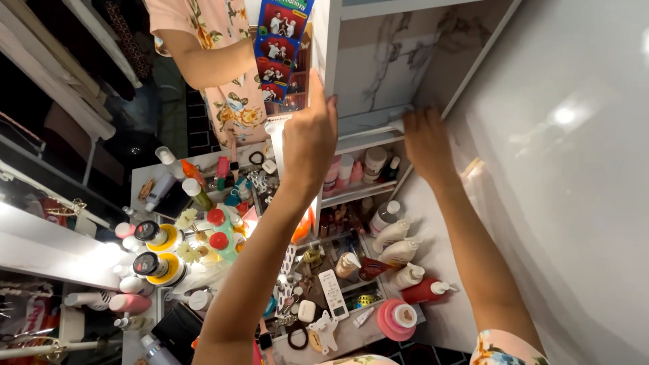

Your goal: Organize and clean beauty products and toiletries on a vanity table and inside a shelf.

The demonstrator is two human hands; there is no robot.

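White-edged and mirrored, the cabinet door [323, 61] is clenched in my left hand [307, 135] while my right hand [426, 138] lies flat and loose on the marble-patterned upper shelf [378, 125], so I judge wiping that shelf comes next.

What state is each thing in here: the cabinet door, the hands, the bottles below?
White mirrored cabinet door: swung open.
Left hand: gripping the door's edge.
Right hand: resting on the bare white upper shelf.
Red pump bottle: lying on its side.
Pink round jar: lid on.
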